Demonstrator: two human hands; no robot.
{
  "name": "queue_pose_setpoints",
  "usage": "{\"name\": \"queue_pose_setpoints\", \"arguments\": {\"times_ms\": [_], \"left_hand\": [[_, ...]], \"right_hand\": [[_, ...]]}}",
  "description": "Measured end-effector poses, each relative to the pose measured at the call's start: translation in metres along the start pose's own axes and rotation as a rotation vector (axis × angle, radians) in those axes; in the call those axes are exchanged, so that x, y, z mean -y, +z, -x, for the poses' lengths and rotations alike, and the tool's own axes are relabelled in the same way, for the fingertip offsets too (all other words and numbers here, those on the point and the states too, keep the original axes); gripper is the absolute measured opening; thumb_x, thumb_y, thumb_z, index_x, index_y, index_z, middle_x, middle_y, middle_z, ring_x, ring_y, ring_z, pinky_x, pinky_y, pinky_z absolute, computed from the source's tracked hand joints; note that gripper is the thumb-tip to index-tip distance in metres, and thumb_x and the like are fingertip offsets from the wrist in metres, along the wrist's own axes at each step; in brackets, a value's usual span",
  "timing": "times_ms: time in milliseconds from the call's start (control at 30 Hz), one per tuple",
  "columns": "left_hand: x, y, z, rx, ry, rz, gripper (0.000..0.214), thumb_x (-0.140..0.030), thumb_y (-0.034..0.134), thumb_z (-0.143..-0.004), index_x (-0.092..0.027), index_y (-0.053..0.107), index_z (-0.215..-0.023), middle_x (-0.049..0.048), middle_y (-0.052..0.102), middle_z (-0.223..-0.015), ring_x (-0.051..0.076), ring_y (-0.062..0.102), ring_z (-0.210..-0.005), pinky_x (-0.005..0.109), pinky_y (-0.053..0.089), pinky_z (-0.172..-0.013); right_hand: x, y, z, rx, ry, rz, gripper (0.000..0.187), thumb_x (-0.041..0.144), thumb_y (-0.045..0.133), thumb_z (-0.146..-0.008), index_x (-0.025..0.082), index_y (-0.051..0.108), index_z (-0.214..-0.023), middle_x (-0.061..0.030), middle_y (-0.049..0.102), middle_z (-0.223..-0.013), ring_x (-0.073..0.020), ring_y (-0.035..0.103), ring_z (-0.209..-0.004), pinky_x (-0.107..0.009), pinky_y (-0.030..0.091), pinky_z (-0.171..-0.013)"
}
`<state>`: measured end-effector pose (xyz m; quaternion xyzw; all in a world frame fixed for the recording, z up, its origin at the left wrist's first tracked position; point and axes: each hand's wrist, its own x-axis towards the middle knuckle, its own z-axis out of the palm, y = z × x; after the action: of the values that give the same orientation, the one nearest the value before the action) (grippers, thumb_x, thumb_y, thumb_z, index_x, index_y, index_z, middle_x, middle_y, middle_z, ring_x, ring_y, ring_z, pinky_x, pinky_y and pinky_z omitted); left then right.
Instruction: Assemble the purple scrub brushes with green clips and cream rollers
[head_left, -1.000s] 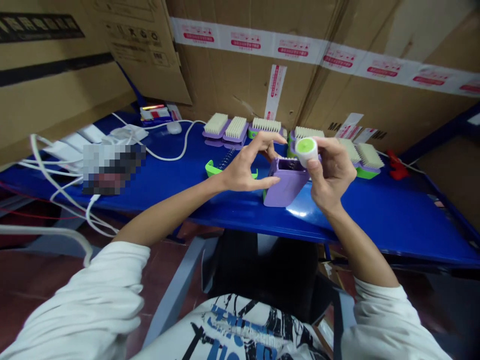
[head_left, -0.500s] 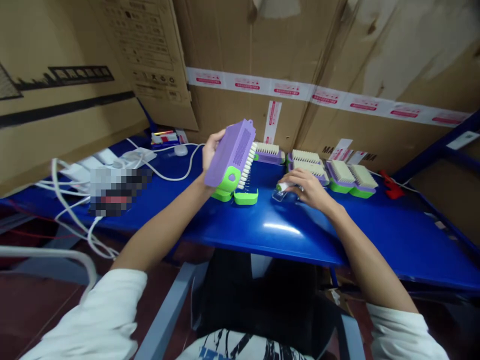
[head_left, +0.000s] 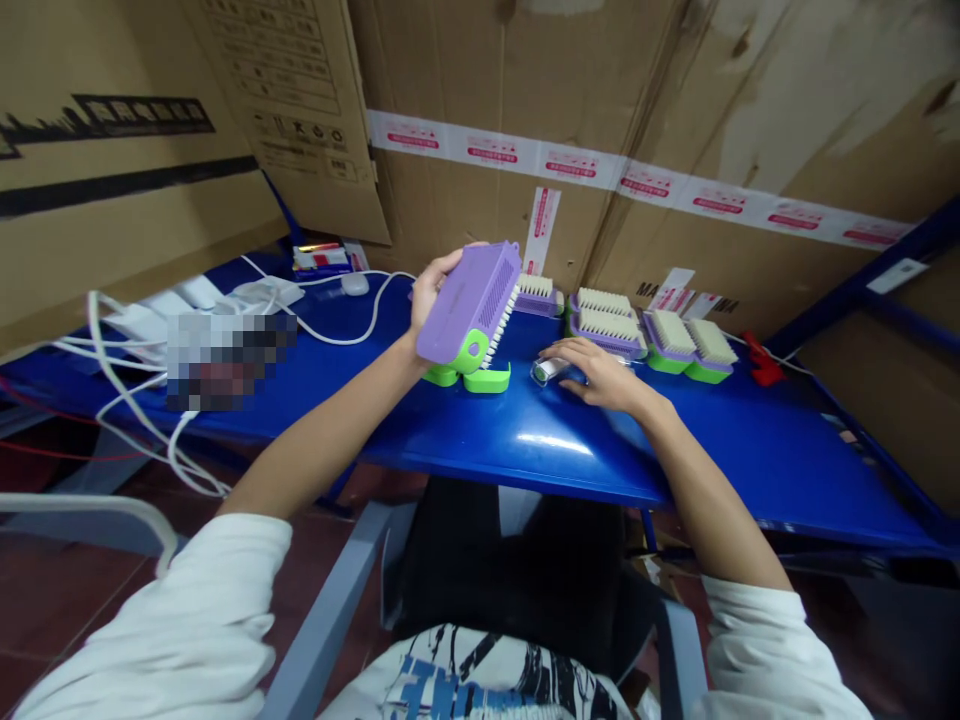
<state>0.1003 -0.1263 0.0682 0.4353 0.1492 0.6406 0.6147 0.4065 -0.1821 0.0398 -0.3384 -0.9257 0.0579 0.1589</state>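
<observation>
**Left hand** [head_left: 429,292]: raised above the surface [head_left: 525,440] and closed round the back of the brush, holding it firmly.

**Brush** [head_left: 471,300]: purple body with a green cap at its lower end and white bristles facing 3 o'clock. It is held tilted, upper end toward 1 o'clock, clear of the surface.

**Right hand** [head_left: 600,368]: at 4 o'clock of the brush, lying palm down on the surface. The fingers are loose and spread, gripping nothing. The fingertips reach the tube, but contact cannot be told.

**Tube** [head_left: 549,370]: small and clear, lying on its side on the surface. It sits at 9 o'clock of the right hand, just beside the fingertips.

**Green parts** [head_left: 486,380]: two pieces on the surface at 6 o'clock of the brush, just below its cap and at 9 o'clock of the tube.

**Row of brushes** [head_left: 679,340]: purple and green bases, bristles up. They stand along the back of the surface from 12 to 2 o'clock of the right hand, near the boxes.

**Red item** [head_left: 759,358]: at 3 o'clock of the row, too small to identify.

**Cables** [head_left: 330,325]: white, looping over the surface at 9 o'clock of the brush. A mouse [head_left: 355,284] lies among them.

**Boxes** [head_left: 487,90]: cardboard, standing behind the surface at 12 o'clock and crossed by a strip of white tape with red print.

**Surface**: blue and glossy.
</observation>
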Motion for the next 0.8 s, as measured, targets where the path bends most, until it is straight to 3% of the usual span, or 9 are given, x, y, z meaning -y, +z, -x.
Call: {"name": "queue_pose_setpoints", "arguments": {"times_ms": [100, 233, 300, 367, 433, 500, 633, 700, 800], "left_hand": [[0.0, -0.001, 0.0, -0.013, 0.0, -0.025, 0.034, -0.055, 0.081, -0.093, -0.027, 0.083, -0.112, 0.0011, 0.088, -0.109, 0.027, 0.085, -0.114, 0.035, 0.07, -0.095], [-0.001, -0.002, 0.0, -0.004, -0.005, -0.009, 0.035, -0.056, 0.082, -0.093, -0.027, 0.083, -0.113, 0.0006, 0.088, -0.108, 0.024, 0.085, -0.11, 0.033, 0.07, -0.096], [-0.002, -0.003, -0.001, 0.014, -0.015, -0.002, 0.035, -0.056, 0.083, -0.093, -0.028, 0.083, -0.113, -0.0002, 0.088, -0.108, 0.024, 0.085, -0.109, 0.034, 0.071, -0.095], [-0.003, -0.006, -0.003, 0.028, -0.024, 0.006, 0.035, -0.056, 0.084, -0.091, -0.029, 0.083, -0.113, -0.0014, 0.088, -0.108, 0.025, 0.086, -0.111, 0.036, 0.071, -0.096], [-0.005, -0.008, -0.005, 0.021, -0.031, 0.025, 0.035, -0.056, 0.084, -0.091, -0.03, 0.082, -0.113, -0.0017, 0.088, -0.107, 0.027, 0.086, -0.114, 0.037, 0.072, -0.097], [-0.006, -0.009, -0.006, 0.003, -0.036, 0.032, 0.036, -0.057, 0.083, -0.092, -0.03, 0.083, -0.114, -0.0009, 0.088, -0.108, 0.029, 0.085, -0.119, 0.039, 0.072, -0.099], [-0.006, -0.007, -0.007, -0.031, -0.01, -0.023, 0.037, -0.059, 0.085, -0.088, -0.029, 0.084, -0.11, 0.0005, 0.088, -0.112, 0.033, 0.08, -0.129, 0.041, 0.07, -0.103], [-0.004, -0.008, -0.008, -0.034, 0.008, -0.046, 0.037, -0.06, 0.086, -0.085, -0.03, 0.085, -0.107, 0.0003, 0.088, -0.114, 0.033, 0.078, -0.133, 0.042, 0.068, -0.105], [-0.002, -0.011, -0.009, 0.008, 0.007, -0.075, 0.039, -0.063, 0.088, -0.083, -0.033, 0.085, -0.107, -0.0004, 0.087, -0.112, 0.034, 0.074, -0.137, 0.047, 0.065, -0.109]], "right_hand": [[0.011, 0.001, 0.001, -0.017, 0.036, 0.073, 0.052, 0.031, 0.076, -0.103, 0.019, 0.071, -0.154, -0.0192, 0.078, -0.136, -0.0402, 0.07, -0.128, -0.066, 0.059, -0.113], [0.02, -0.018, 0.017, -0.109, 0.101, -0.057, 0.037, 0.041, 0.075, -0.107, 0.021, 0.073, -0.138, -0.0164, 0.079, -0.131, -0.0336, 0.075, -0.116, -0.055, 0.062, -0.103], [0.018, -0.035, 0.032, -0.219, 0.178, -0.158, 0.042, 0.047, 0.08, -0.104, 0.021, 0.071, -0.135, -0.0135, 0.081, -0.127, -0.0285, 0.077, -0.106, -0.047, 0.063, -0.094], [0.013, -0.052, 0.049, -0.296, 0.281, -0.24, 0.057, 0.053, 0.082, -0.101, 0.022, 0.066, -0.145, -0.0087, 0.081, -0.115, -0.0237, 0.075, -0.094, -0.04, 0.062, -0.083], [0.009, -0.065, 0.068, -0.288, 0.407, -0.343, 0.068, 0.054, 0.081, -0.101, 0.024, 0.06, -0.158, -0.0004, 0.076, -0.094, -0.0195, 0.069, -0.079, -0.034, 0.058, -0.073], [0.008, -0.071, 0.084, -0.24, 0.572, -0.515, 0.065, 0.053, 0.08, -0.1, 0.026, 0.062, -0.157, 0.0043, 0.068, -0.08, -0.0178, 0.064, -0.069, -0.031, 0.053, -0.065], [0.019, -0.06, 0.106, -0.215, 0.912, -0.947, 0.061, 0.06, 0.086, -0.09, 0.026, 0.069, -0.138, -0.008, 0.086, -0.104, -0.0231, 0.075, -0.08, -0.034, 0.056, -0.066], [0.025, -0.05, 0.113, -0.235, 0.965, -0.991, 0.069, 0.064, 0.094, -0.083, 0.026, 0.067, -0.134, -0.012, 0.088, -0.115, -0.0243, 0.077, -0.084, -0.035, 0.058, -0.07], [0.028, -0.039, 0.12, -0.275, 0.931, -0.894, 0.082, 0.06, 0.105, -0.071, 0.026, 0.065, -0.133, -0.0106, 0.088, -0.115, -0.0223, 0.076, -0.085, -0.037, 0.06, -0.077]]}}
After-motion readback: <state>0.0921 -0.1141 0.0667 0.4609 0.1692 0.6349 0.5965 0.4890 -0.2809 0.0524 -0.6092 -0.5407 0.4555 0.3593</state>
